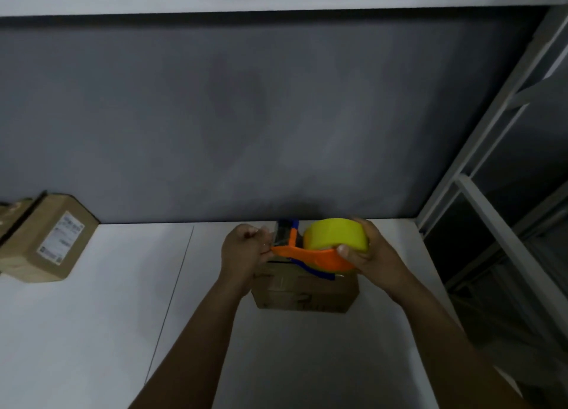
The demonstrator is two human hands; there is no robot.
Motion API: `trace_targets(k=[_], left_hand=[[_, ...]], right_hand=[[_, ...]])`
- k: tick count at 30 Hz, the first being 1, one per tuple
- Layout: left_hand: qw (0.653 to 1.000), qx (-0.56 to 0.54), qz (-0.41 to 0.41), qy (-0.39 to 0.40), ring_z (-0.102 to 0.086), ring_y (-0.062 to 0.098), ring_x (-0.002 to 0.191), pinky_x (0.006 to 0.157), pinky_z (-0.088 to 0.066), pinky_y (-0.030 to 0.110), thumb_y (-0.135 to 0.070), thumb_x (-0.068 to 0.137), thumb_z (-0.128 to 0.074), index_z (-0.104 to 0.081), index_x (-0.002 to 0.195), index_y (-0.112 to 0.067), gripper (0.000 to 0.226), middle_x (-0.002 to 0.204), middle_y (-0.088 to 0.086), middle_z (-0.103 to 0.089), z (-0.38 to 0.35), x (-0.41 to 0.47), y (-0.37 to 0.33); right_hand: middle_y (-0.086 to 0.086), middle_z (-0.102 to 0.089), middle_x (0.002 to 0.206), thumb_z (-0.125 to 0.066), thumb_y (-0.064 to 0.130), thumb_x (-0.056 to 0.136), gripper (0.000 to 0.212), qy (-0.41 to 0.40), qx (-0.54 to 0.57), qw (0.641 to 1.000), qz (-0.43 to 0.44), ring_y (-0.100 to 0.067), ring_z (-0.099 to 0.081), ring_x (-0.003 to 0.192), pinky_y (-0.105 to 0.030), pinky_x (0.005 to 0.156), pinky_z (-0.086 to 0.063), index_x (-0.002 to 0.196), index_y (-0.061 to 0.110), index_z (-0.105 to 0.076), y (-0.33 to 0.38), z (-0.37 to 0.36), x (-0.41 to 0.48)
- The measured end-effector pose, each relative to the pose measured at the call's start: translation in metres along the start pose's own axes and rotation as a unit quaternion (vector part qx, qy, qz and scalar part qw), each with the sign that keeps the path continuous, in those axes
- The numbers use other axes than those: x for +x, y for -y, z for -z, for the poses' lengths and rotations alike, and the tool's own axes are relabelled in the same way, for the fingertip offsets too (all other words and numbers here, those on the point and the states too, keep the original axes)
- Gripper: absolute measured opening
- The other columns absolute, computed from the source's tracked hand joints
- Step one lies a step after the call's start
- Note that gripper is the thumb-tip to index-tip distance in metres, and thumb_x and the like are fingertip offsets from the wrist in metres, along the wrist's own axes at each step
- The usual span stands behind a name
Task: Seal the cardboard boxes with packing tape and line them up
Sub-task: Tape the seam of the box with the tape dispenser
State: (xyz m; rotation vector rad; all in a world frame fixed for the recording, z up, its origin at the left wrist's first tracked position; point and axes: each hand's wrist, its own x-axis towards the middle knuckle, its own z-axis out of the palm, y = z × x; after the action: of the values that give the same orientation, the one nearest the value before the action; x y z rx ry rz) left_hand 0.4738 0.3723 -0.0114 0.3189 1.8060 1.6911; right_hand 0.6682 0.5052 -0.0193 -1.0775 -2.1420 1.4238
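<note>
An orange tape dispenser [310, 256] with a yellow tape roll [333, 235] hangs above a small cardboard box [307, 295] on the white table [107, 316]. My right hand [365, 251] grips the roll and the dispenser body from the right. My left hand [246, 250] pinches the tape end at the dispenser's front, fingers curled. The hands and the dispenser hide most of the box top. A second cardboard box [46, 239] with a white label lies at the far left of the table.
A grey wall [246, 116] rises right behind the table. A white metal frame [491, 193] stands at the right beside the table edge. Another brown box edge [12, 221] shows at the far left border.
</note>
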Motion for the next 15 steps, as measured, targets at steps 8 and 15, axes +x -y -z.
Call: trace_targets(k=[8,15], left_hand=[[0.991,-0.062,0.09,0.079,-0.068,0.025,0.095,0.078,-0.056,0.035,-0.018,0.097,-0.054,-0.054,0.103,-0.004,0.015,0.106,0.018,-0.067,0.015,0.013,0.01],[0.977,-0.054,0.16,0.133,-0.067,0.023,0.097,0.072,-0.054,0.029,-0.02,0.097,-0.054,-0.061,0.102,-0.006,0.017,0.107,0.013,-0.069,0.042,0.031,0.017]], right_hand=[[0.003,-0.055,0.118,-0.069,0.069,0.061,0.08,-0.091,-0.197,0.976,0.027,-0.02,-0.053,0.106,-0.035,0.082,-0.047,0.125,0.025,-0.05,0.021,-0.005,0.006],[0.008,-0.051,0.107,-0.081,0.05,0.063,0.064,-0.038,-0.148,0.987,0.05,-0.016,-0.052,0.096,-0.028,0.072,-0.046,0.115,0.031,-0.049,0.055,-0.015,0.012]])
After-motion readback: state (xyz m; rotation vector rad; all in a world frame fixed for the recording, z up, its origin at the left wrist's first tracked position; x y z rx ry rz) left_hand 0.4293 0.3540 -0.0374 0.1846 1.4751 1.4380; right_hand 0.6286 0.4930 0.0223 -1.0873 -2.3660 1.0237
